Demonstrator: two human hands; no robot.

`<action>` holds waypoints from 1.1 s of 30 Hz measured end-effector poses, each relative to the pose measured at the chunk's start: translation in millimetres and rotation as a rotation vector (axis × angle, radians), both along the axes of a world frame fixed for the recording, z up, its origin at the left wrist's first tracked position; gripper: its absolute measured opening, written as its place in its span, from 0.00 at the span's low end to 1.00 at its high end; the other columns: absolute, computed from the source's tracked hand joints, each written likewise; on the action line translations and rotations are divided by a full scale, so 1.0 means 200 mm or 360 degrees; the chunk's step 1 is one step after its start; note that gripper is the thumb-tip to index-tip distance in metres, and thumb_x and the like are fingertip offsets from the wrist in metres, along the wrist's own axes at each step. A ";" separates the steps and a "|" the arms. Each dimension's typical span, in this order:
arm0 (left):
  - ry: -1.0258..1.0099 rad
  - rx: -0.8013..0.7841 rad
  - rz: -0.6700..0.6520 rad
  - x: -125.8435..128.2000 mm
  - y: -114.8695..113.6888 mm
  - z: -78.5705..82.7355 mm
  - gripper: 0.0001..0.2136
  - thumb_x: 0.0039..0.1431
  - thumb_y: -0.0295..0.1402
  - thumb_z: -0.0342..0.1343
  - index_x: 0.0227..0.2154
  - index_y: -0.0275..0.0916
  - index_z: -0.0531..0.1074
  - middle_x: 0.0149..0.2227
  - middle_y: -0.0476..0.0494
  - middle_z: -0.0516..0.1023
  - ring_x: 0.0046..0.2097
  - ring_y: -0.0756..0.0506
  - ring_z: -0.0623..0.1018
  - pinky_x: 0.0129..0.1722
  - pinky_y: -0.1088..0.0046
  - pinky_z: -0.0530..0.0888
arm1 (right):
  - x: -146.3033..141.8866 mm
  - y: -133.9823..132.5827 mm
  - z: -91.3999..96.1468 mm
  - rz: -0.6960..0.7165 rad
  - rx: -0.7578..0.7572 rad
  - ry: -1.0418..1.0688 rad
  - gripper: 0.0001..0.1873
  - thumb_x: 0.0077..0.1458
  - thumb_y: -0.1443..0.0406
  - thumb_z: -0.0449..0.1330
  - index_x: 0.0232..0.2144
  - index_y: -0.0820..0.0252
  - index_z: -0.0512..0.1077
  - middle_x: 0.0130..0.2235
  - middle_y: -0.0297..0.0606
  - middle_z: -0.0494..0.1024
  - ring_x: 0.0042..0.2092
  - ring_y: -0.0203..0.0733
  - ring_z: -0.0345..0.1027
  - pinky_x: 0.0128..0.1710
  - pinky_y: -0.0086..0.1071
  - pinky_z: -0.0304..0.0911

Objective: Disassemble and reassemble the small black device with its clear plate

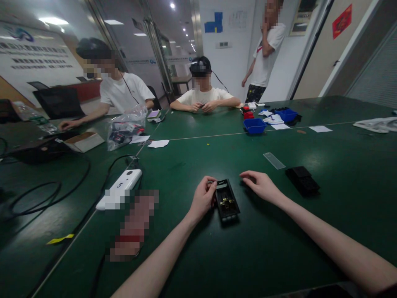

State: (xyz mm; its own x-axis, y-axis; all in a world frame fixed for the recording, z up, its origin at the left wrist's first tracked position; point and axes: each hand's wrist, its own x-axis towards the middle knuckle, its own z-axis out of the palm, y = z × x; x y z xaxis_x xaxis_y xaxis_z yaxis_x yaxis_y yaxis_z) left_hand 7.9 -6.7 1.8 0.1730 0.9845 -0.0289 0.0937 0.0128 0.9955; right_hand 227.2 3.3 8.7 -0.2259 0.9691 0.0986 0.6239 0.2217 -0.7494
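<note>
A small black box (pixel 227 198) with brass parts inside lies on the green table (pixel 248 248) in front of me. My left hand (pixel 203 198) is closed in a pinch against the box's left top corner. My right hand (pixel 261 185) rests on the table just right of the box, palm down, fingers loosely curled and holding nothing that I can see. A black cover piece (pixel 302 179) lies further right, and a clear plastic strip (pixel 274 160) lies beyond my right hand.
A white power strip (pixel 120 188) with black cables lies to the left. Blue bins (pixel 254 125) and papers sit at the far side. Two seated people work across the table; a third stands by the wall. A plastic bag (pixel 126 128) and a cardboard box (pixel 83 140) are at the left.
</note>
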 end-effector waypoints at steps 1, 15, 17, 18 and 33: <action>0.0016 -0.0003 -0.0014 0.00 0.00 0.00 0.08 0.56 0.38 0.50 0.33 0.38 0.63 0.17 0.59 0.62 0.14 0.56 0.62 0.12 0.83 0.59 | 0.05 0.02 0.00 -0.0096 0.0204 -0.0249 0.16 0.56 0.63 0.50 0.43 0.61 0.72 0.47 0.46 0.74 0.50 0.46 0.67 0.51 0.42 0.62; 0.0146 0.0041 -0.0125 -0.01 0.00 -0.01 0.10 0.57 0.39 0.50 0.34 0.37 0.65 0.19 0.56 0.64 0.16 0.55 0.63 0.14 0.82 0.60 | 0.21 0.08 -0.07 -0.0393 0.0432 -0.1429 0.25 0.59 0.58 0.46 0.45 0.75 0.69 0.40 0.60 0.75 0.44 0.56 0.69 0.49 0.48 0.57; 0.0147 0.0042 -0.0128 -0.01 0.00 -0.02 0.10 0.57 0.39 0.49 0.34 0.37 0.65 0.19 0.56 0.64 0.16 0.55 0.63 0.14 0.82 0.60 | 0.15 0.06 -0.05 -0.0285 0.0452 -0.1340 0.20 0.59 0.60 0.47 0.39 0.72 0.72 0.39 0.59 0.74 0.42 0.55 0.69 0.45 0.46 0.60; 0.0151 0.0043 -0.0129 -0.01 0.00 -0.02 0.10 0.57 0.39 0.49 0.34 0.37 0.65 0.18 0.57 0.64 0.16 0.55 0.63 0.14 0.82 0.60 | 0.13 0.04 -0.04 -0.0236 0.0465 -0.1288 0.18 0.58 0.61 0.48 0.38 0.70 0.72 0.40 0.57 0.74 0.42 0.54 0.68 0.45 0.46 0.61; 0.0194 0.0032 -0.0129 -0.01 0.01 -0.03 0.09 0.57 0.38 0.49 0.35 0.36 0.65 0.18 0.57 0.63 0.16 0.55 0.62 0.14 0.82 0.58 | -0.01 -0.03 -0.03 0.0062 0.0465 -0.1035 0.18 0.58 0.65 0.49 0.49 0.69 0.64 0.44 0.54 0.73 0.46 0.52 0.66 0.45 0.43 0.62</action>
State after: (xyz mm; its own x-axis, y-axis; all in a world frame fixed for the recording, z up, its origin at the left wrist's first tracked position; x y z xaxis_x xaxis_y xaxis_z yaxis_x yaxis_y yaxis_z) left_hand 5.7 -5.0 -3.3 0.2486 0.9680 -0.0350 0.2139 -0.0196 0.9767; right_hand 224.3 -2.3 3.1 -0.3612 0.9136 0.1868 0.9118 0.3881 -0.1346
